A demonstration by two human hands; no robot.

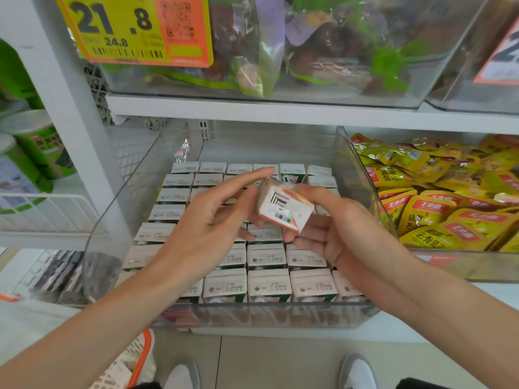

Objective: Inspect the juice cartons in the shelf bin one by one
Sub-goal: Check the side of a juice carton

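Note:
A small white and orange juice carton is lifted above the clear shelf bin, its folded base turned toward me. My right hand grips it from the right, thumb on top and fingers curled beneath. My left hand touches its left side with the thumb, the other fingers stretched out straight over the bin. Several rows of juice cartons stand upright in the bin, white tops with printed dates facing up.
A second clear bin to the right holds yellow snack packets. The shelf above carries a bin of bagged goods and a yellow price tag. A white wire rack is at left. An orange basket sits on the floor.

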